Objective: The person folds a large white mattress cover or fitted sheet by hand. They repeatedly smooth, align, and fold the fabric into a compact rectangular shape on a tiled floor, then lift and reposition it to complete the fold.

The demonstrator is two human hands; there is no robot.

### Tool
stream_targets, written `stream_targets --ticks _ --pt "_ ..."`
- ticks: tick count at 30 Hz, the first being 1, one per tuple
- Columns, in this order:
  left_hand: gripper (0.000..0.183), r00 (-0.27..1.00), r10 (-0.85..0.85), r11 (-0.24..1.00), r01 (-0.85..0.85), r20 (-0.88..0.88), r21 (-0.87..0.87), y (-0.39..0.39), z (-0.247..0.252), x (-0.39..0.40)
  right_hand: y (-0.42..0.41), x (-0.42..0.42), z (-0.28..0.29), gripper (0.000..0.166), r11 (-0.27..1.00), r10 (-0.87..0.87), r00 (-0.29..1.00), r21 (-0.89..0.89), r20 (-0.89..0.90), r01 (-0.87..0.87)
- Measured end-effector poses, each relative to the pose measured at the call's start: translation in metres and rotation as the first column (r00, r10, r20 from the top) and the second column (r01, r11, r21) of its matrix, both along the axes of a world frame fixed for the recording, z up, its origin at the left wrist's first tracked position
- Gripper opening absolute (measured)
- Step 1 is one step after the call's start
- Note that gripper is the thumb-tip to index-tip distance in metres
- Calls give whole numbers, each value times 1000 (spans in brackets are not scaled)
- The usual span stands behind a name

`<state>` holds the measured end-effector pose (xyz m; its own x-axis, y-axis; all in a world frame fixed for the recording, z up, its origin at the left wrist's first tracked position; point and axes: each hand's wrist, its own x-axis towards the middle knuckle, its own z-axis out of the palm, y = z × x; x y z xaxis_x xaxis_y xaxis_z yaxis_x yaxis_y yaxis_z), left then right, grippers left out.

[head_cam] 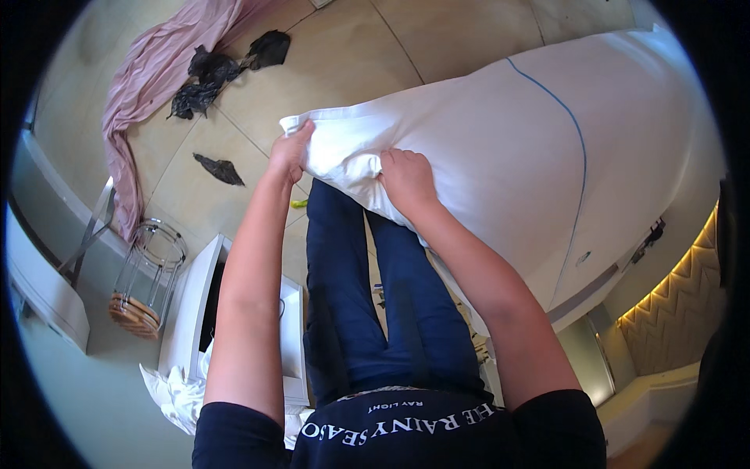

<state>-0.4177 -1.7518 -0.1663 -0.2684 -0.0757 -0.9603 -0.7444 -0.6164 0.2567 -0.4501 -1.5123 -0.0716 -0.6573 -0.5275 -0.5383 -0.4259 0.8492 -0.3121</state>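
Note:
A large white cloth (498,152), possibly a sheet or a duvet cover, spreads from in front of my legs to the far right. A thin blue line curves across it, and a small green mark shows near its lower right edge. At the cloth's left end, my left hand (290,153) pinches a corner with the thumb on top. My right hand (408,180), a short way to the right, is closed around a bunched fold. Between the two hands the fabric is creased. What lies under the cloth is hidden.
Crumpled black plastic pieces (214,67) and a pink cloth (152,76) lie on the tiled floor (345,58). On the left are a metal rack with a wooden base (153,264), a white cabinet (190,305) and white fabric (176,393). A lit padded panel (674,316) is at right.

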Motion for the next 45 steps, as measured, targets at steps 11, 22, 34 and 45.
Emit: stream_targets --ticks 11,22,34,45 --pt "45 963 232 970 -240 140 46 4 -68 48 -16 4 -23 7 989 -131 984 -84 -122 121" --pt "48 981 193 979 -190 -30 68 -35 25 3 22 -13 77 52 799 -572 753 -428 -326 422" --pt "49 992 117 932 -93 -48 349 -17 47 -33 9 -42 60 58 715 -699 680 -214 -219 666" --pt "70 778 -619 648 426 110 632 28 100 -120 -24 -71 27 45 592 -714 536 -20 451 806"
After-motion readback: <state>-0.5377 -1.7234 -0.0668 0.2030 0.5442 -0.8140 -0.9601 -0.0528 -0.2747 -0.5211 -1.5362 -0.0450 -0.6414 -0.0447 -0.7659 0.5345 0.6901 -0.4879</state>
